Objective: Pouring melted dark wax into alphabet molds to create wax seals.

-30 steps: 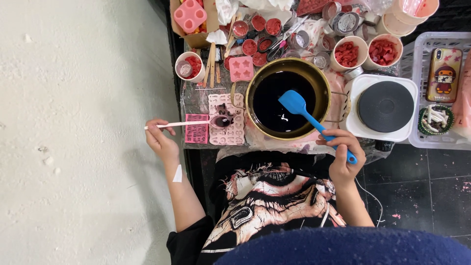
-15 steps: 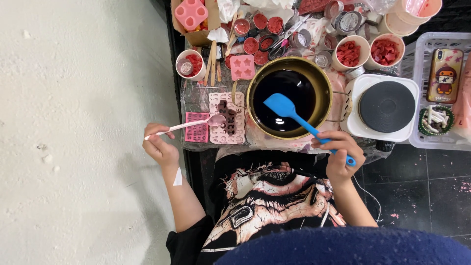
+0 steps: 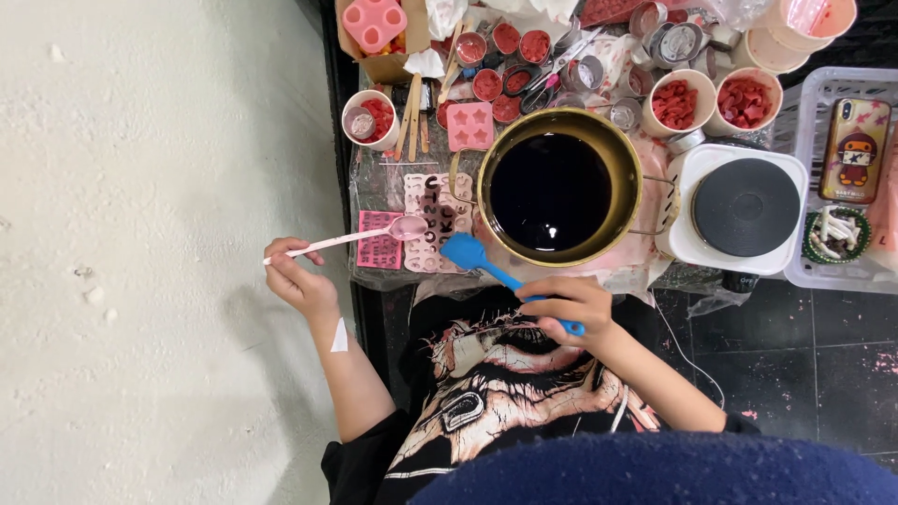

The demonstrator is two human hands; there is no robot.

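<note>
Near the surface's left edge: left hand (image 3: pixel 297 281) grasping pink spoon (image 3: pixel 408 227) over pale letter mould (image 3: pixel 432 223); right hand (image 3: pixel 571 304) clenched on blue spatula (image 3: pixel 465 252) beside dark-filled pot (image 3: pixel 552 187). Risk: drips missing cavities.

The blue spatula (image 3: pixel 477 261) in the right hand (image 3: pixel 566 304) is out of the pot (image 3: pixel 561 187) now, its blade at the pink mold (image 3: pixel 432 224), lower left of the rim.
</note>
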